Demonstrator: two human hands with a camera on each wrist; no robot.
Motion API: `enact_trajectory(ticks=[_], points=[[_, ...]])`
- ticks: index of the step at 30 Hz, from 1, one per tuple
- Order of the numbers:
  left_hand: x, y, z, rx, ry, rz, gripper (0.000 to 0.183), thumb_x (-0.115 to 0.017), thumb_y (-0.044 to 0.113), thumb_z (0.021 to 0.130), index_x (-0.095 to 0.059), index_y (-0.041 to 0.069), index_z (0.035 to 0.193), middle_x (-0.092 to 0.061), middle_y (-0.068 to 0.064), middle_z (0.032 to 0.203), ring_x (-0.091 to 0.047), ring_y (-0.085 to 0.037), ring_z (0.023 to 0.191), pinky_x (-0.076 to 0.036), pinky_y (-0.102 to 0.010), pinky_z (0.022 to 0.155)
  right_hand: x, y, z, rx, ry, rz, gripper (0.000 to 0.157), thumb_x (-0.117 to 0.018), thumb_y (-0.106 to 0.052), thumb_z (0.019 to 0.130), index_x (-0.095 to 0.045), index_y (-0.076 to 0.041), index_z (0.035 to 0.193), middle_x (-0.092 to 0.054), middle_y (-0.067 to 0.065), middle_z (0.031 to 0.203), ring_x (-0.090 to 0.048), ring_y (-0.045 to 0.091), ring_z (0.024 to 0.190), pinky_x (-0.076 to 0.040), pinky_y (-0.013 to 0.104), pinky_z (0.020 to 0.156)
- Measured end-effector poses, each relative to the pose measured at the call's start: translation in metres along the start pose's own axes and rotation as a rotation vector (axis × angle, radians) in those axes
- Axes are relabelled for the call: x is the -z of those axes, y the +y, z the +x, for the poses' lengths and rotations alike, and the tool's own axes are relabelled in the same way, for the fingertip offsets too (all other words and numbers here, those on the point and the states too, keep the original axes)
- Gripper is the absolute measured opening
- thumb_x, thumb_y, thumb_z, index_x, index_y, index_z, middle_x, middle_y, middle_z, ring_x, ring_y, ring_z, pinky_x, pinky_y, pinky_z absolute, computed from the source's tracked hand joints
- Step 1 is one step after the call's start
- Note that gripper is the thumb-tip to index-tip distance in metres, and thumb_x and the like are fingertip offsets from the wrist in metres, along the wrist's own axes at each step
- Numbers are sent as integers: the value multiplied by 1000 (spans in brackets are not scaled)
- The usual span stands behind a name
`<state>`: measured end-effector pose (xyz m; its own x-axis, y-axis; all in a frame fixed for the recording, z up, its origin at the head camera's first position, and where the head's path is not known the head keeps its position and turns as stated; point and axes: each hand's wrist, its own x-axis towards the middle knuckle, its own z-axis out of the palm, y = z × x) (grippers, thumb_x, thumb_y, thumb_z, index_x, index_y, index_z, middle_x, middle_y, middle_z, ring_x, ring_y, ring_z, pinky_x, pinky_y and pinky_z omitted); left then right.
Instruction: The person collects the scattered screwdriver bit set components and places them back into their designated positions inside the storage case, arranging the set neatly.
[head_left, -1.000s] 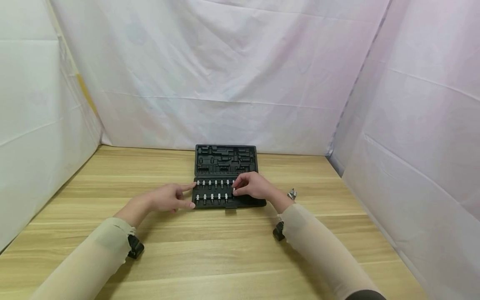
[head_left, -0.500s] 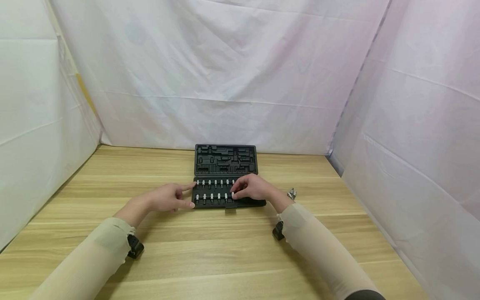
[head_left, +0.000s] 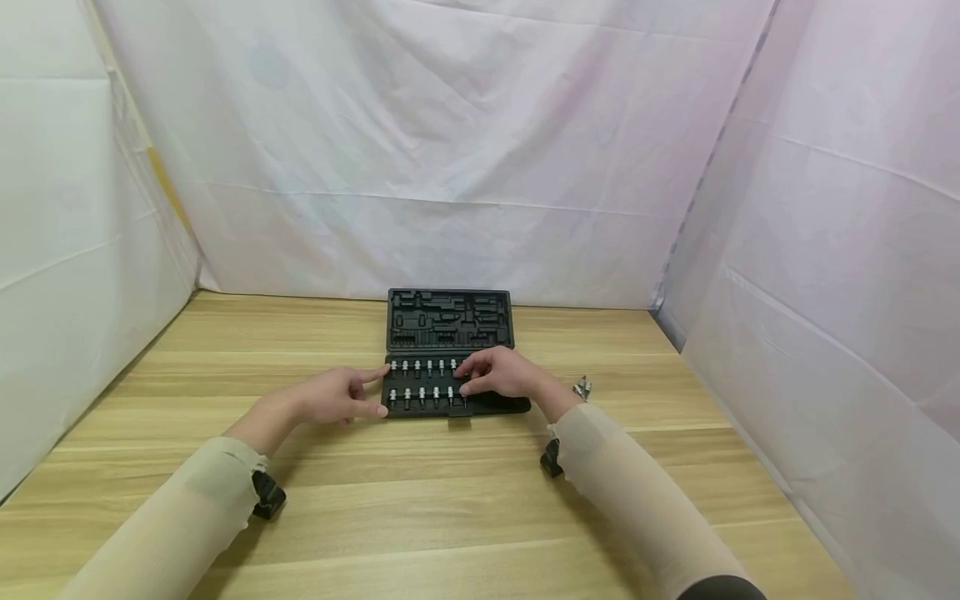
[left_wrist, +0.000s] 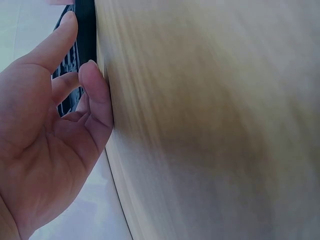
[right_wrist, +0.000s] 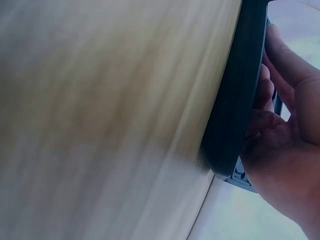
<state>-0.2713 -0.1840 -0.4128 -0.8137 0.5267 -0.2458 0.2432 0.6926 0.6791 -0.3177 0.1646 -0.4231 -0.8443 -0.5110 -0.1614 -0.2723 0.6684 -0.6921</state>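
A black socket case lies unfolded on the table, its moulded lid toward the back. Two rows of silver bit sockets fill much of its front half. My left hand steadies the case's left edge, index finger at the row's end and thumb at the front corner; the other fingers are bent. My right hand is over the right of the rows, thumb against the last socket of the front row, index finger apart from it. The case wall hides that contact in the right wrist view.
A few loose metal bit sockets lie on the wooden table to the right of the case, beside my right forearm. White sheeting encloses the table at the back and both sides.
My right thumb and index finger have come apart from their pinch on the socket, and the thumb has moved down onto it in the front row. My left hand stays in place.
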Motion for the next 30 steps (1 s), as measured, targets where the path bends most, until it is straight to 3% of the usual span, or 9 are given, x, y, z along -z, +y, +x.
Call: enact_trajectory(ticks=[17, 30], points=[[0, -3, 1, -4, -2, -18, 93, -81, 41, 100, -31, 17, 174, -59, -9, 88, -60, -20, 74, -55, -32, 66, -5, -14, 4, -92, 19, 19, 26, -83, -23, 101, -81, -17, 126, -56, 0, 86, -44, 16, 74, -42, 31, 71], [0, -2, 1, 3, -3, -23, 93, -81, 42, 100, -30, 18, 175, -58, -8, 88, -59, -20, 75, -55, -33, 66, -7, -18, 6, -148, 38, 19, 17, -82, -21, 101, -80, -23, 119, -51, 2, 85, -41, 20, 78, -39, 36, 73]])
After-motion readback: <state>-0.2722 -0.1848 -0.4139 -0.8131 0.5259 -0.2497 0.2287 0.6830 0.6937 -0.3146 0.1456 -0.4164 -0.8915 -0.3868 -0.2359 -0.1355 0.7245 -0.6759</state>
